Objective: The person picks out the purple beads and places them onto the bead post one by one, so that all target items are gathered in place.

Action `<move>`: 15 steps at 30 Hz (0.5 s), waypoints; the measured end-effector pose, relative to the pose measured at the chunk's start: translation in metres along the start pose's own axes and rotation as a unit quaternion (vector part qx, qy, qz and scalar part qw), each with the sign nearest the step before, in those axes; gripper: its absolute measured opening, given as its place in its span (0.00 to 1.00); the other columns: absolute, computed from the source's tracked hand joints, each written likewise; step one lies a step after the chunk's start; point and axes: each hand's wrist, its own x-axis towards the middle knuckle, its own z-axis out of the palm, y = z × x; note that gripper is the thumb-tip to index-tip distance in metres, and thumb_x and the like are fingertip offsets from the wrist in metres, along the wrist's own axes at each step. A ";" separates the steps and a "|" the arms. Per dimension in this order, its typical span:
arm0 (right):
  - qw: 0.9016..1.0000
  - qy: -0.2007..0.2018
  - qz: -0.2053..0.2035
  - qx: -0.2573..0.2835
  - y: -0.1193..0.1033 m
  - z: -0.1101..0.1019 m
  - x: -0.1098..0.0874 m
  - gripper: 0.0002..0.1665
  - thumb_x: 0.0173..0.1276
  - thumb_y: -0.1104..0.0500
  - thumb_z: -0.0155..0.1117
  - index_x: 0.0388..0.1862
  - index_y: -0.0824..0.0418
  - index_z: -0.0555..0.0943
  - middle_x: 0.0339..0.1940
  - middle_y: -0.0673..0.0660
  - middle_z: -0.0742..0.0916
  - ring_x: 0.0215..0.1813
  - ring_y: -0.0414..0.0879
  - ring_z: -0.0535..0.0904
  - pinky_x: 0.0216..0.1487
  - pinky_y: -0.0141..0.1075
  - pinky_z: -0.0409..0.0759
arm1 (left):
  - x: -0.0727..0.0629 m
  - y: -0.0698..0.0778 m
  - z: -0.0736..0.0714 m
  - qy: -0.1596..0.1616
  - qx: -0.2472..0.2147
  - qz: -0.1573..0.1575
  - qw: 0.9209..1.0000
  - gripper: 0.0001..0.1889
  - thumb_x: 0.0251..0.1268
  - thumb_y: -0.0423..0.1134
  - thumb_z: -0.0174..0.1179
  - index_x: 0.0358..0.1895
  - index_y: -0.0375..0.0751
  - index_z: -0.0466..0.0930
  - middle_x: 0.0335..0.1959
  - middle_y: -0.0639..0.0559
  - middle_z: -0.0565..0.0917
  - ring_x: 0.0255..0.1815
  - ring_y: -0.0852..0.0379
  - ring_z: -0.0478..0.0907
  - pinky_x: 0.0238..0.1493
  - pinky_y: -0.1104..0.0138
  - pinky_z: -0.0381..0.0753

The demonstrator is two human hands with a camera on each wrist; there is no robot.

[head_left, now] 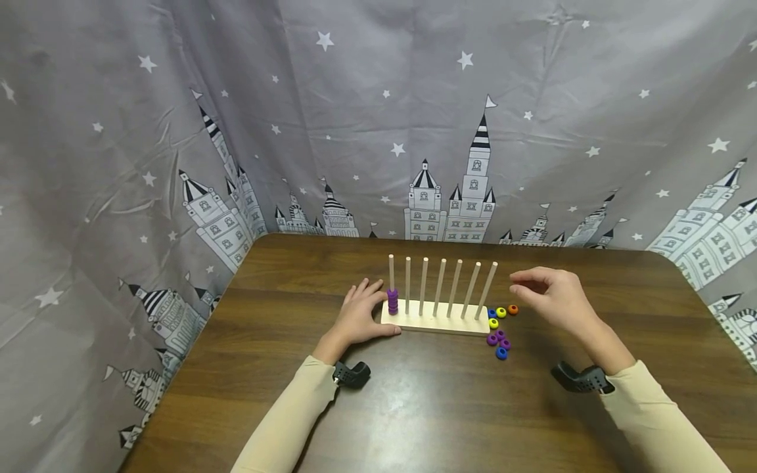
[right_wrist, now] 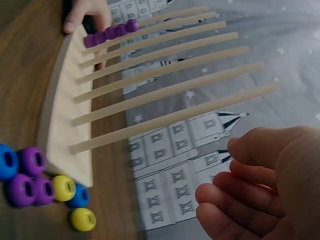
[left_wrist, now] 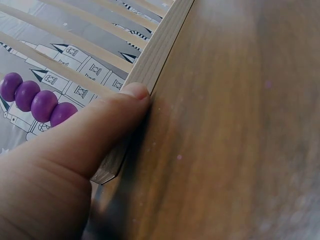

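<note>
A pale wooden peg board point(head_left: 434, 320) with several upright pegs stands on the table. Its leftmost peg carries a stack of purple beads point(head_left: 393, 302); the other pegs are bare. My left hand point(head_left: 359, 315) holds the board's left end, thumb along the front edge and fingers spread toward the back. In the left wrist view the thumb point(left_wrist: 115, 107) presses on the base's edge. My right hand point(head_left: 556, 295) hovers right of the pegs, fingers loosely bent, nothing between thumb and fingertips. Loose purple beads point(right_wrist: 21, 190), yellow beads point(right_wrist: 83, 219) and blue beads point(right_wrist: 7, 162) lie by the board's right end.
An orange bead point(head_left: 512, 309) lies at the right of the loose group. The brown wooden table point(head_left: 414, 394) extends around the board. Behind it hangs a grey curtain point(head_left: 355, 98) printed with castles and stars. Each wrist wears a black strap with a camera.
</note>
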 end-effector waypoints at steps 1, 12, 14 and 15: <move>1.000 -0.004 0.004 0.000 0.002 0.002 -0.003 0.09 0.63 0.62 0.73 0.42 0.63 0.90 0.39 0.60 0.93 0.32 0.23 0.77 0.32 0.20 0.76 | 0.000 0.000 0.000 0.000 0.000 0.000 1.000 0.40 0.46 0.62 0.75 0.63 0.44 0.80 0.80 0.42 0.65 0.84 0.35 0.51 0.84 0.41 0.43; 0.998 -0.048 0.038 0.002 0.018 0.025 -0.024 0.10 0.62 0.62 0.74 0.42 0.64 0.90 0.40 0.60 0.93 0.35 0.27 0.79 0.35 0.26 0.80 | -0.002 0.003 -0.003 0.000 -0.003 0.001 1.000 0.41 0.47 0.62 0.75 0.64 0.44 0.79 0.80 0.42 0.65 0.84 0.35 0.51 0.84 0.41 0.42; 0.997 -0.057 0.045 0.002 0.020 0.028 -0.028 0.10 0.62 0.62 0.74 0.42 0.64 0.90 0.40 0.60 0.93 0.35 0.29 0.80 0.35 0.26 0.81 | -0.002 0.004 -0.004 -0.001 -0.004 0.000 1.000 0.42 0.46 0.62 0.75 0.64 0.43 0.79 0.80 0.42 0.64 0.84 0.35 0.51 0.84 0.41 0.42; 0.997 -0.061 0.047 0.003 0.022 0.030 -0.030 0.10 0.62 0.61 0.74 0.42 0.64 0.90 0.40 0.60 0.93 0.35 0.30 0.80 0.35 0.27 0.81 | -0.002 0.005 -0.004 -0.001 -0.005 0.000 1.000 0.42 0.46 0.62 0.75 0.65 0.43 0.79 0.80 0.41 0.64 0.84 0.35 0.51 0.84 0.41 0.42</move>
